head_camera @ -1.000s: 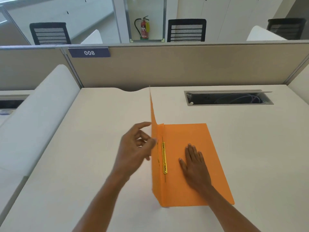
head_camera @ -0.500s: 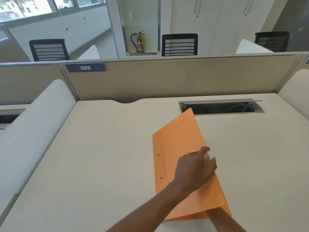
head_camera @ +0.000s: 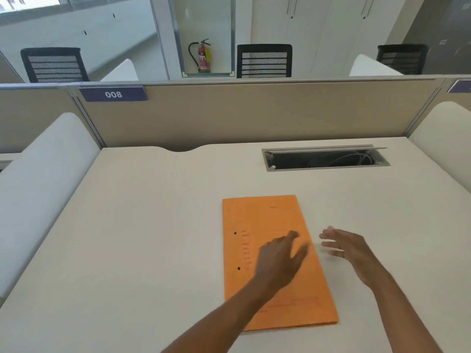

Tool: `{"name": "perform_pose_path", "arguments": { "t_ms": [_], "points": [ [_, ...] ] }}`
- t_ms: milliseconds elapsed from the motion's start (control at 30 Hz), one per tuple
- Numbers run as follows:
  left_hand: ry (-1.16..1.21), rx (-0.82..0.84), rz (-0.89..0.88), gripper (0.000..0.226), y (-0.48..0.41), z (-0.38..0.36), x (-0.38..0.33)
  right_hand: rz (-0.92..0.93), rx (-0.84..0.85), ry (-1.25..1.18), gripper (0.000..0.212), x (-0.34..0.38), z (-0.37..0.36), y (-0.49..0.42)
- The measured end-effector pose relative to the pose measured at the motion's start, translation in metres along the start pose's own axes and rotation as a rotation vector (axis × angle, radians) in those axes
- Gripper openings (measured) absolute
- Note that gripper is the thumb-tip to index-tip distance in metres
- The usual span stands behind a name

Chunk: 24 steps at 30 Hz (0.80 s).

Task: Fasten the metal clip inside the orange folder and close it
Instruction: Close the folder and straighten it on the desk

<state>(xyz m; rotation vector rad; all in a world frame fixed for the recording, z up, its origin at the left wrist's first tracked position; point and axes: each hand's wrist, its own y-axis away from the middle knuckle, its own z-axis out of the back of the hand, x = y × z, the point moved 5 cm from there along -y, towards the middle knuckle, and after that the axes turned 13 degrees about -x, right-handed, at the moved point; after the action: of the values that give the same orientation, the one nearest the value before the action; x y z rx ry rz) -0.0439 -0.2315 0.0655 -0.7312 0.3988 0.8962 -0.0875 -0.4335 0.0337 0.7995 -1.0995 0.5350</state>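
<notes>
The orange folder (head_camera: 265, 220) lies flat and closed on the white desk, front cover up, with two small holes near its left edge and faint red print. The metal clip is hidden inside. My left hand (head_camera: 279, 258) hovers over the middle of the cover, fingers spread and blurred, holding nothing. My right hand (head_camera: 346, 247) is just off the folder's right edge above the desk, fingers apart and empty.
A cable slot (head_camera: 325, 159) with wires is sunk into the desk (head_camera: 153, 225) behind the folder. A beige partition (head_camera: 254, 110) with a "008" tag (head_camera: 113, 94) closes off the back. White side dividers (head_camera: 38, 174) flank the desk.
The front cover went from standing upright to lying flat, so the folder is closed. My right hand came out from under it to the right. My left hand let go of the cover.
</notes>
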Motion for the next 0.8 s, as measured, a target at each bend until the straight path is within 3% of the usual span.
{"name": "perform_pose_path", "arguments": {
  "t_ms": [67, 200, 300, 500, 633, 800],
  "points": [
    [-0.145, -0.085, 0.112, 0.029, 0.001, 0.016, 0.04, 0.065, -0.004, 0.292, 0.017, -0.002, -0.016, 0.003],
    [-0.547, 0.022, 0.377, 0.03, 0.015, 0.049, 0.111, 0.161, -0.087, 0.712, 0.04, -0.017, -0.04, 0.008],
    [-0.546, 0.086, 0.454, 0.038, 0.026, 0.057, 0.128, 0.195, -0.153, 0.865, 0.043, -0.019, -0.049, 0.014],
    [-0.163, 0.074, 0.634, 0.038, 0.028, 0.047, 0.121, 0.233, -0.187, 0.979, 0.033, -0.016, -0.058, 0.019],
    [0.193, -0.057, 0.905, 0.026, 0.032, 0.048, 0.138, 0.213, -0.191, 0.988, 0.034, -0.017, -0.058, 0.018],
    [0.594, -0.135, 0.988, 0.019, 0.032, 0.052, 0.147, 0.178, -0.244, 0.773, 0.046, -0.02, -0.048, 0.012]
  ]
}}
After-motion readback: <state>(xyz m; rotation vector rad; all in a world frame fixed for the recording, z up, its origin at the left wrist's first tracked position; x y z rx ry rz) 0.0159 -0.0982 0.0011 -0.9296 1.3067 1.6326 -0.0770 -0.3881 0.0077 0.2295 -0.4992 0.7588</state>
